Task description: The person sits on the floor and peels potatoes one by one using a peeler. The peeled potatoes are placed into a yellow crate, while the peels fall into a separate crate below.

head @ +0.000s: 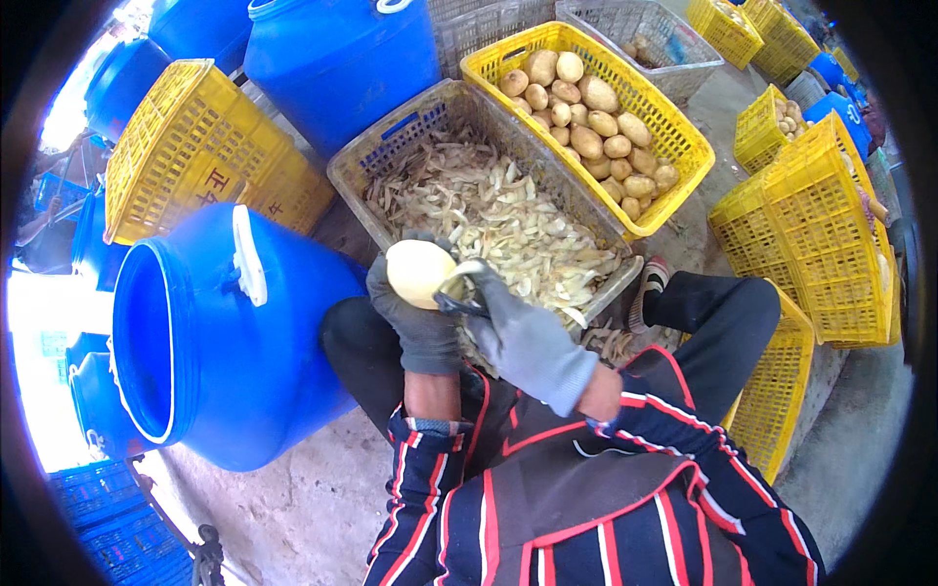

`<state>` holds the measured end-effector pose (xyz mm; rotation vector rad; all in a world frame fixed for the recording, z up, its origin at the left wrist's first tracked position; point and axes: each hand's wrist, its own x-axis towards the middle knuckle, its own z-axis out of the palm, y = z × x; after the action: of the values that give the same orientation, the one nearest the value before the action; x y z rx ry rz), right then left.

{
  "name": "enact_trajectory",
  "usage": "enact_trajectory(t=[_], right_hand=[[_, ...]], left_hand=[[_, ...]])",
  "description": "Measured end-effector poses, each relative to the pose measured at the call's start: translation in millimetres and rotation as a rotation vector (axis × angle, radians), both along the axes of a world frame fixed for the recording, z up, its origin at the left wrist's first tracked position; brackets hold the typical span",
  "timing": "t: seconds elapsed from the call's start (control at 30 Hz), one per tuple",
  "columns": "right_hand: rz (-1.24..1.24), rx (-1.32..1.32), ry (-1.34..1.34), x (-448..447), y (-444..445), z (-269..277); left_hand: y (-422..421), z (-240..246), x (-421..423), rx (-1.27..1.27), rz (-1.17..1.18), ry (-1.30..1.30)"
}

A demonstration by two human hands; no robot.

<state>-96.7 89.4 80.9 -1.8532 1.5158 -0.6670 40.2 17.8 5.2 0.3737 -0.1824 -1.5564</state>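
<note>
My left hand (421,329), in a dark grey glove, holds a pale peeled potato (419,273) with its bare side turned up. Gripped in my gloved right hand (524,337) is a peeler (462,304) with a dark handle, partly hidden by the fingers. A strip of peel (469,269) curls at the tool, touching or very close to the potato's right side. Both hands are over the near edge of a grey plastic crate (359,194), which holds a heap of potato peelings (506,220).
Behind the crate stands a yellow crate (692,157) of unpeeled potatoes (602,123). On my left, an open blue plastic barrel (256,381) lies tilted beside my knee, near an upended yellow crate (220,146). Stacked yellow crates (806,242) rise on the right. Loose peelings (608,342) litter the floor.
</note>
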Motion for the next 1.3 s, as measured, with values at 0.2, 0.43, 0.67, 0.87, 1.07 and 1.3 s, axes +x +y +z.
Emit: enact_trajectory(t=[0.2,0.43,0.67,0.87,1.07,1.3], right_hand=[[0.005,-0.019,-0.253,-21.2,26.0,-15.3],[-0.159,0.096,-0.848,-0.6,-22.5,-1.7],[0.044,-0.203,-0.138,-36.0,-38.5,9.8],[-0.206,0.018,-0.311,-27.6,-31.1,6.0],[-0.135,0.225,-0.089,31.4,26.4,-14.9],[-0.146,-0.129,-0.386,18.0,16.2,-26.6]], left_hand=[[-8.7,18.9,-5.6,-0.255,-0.097,0.251],[0.3,30.4,-32.7,-0.166,-0.049,-0.186],[2.6,24.0,-15.5,0.012,-0.28,0.078],[4.4,25.9,-21.0,0.072,-0.123,0.121],[-1.4,-6.7,-6.5,0.122,-0.011,0.095],[-0.7,13.9,-12.5,-0.059,-0.108,0.395]])
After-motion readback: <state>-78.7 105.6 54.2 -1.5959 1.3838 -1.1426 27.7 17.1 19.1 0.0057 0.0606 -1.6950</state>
